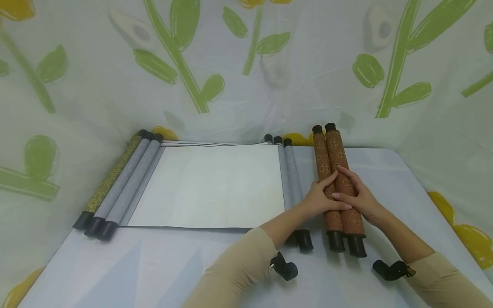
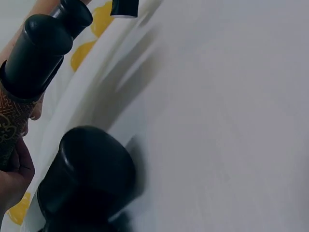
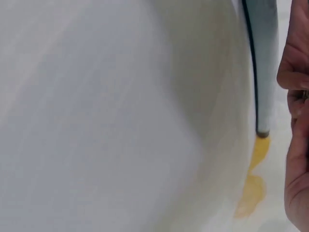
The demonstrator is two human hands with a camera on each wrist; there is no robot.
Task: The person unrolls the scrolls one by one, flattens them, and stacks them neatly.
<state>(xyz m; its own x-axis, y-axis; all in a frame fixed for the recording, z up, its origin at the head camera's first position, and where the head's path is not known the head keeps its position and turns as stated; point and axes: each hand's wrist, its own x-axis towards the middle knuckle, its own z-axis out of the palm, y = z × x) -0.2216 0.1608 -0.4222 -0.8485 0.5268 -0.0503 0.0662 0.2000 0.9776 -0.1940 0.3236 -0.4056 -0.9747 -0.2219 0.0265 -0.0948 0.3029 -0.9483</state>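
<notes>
A brown patterned hanging scroll, rolled from both ends, shows as a left roll [image 1: 322,158] and a right roll [image 1: 337,145] lying side by side with black end knobs. My left hand [image 1: 320,199] grips the left roll, its fingers reaching across toward the right one. Around the right roll curls my right hand [image 1: 361,200], and the fingers of both hands meet near the middle. In the left wrist view the scroll's black knobs [image 2: 46,36] stand off the white tabletop. The palm sides of both hands are hidden in the head view.
Left of the hands lies a spread scroll with blank white paper [image 1: 208,188], stacked on others. Grey rollers [image 1: 132,184] and a yellow-green roller [image 1: 115,175] edge its left side; more grey rollers [image 1: 293,175] edge its right. A floral curtain [image 1: 308,64] hangs behind the table [image 1: 385,171].
</notes>
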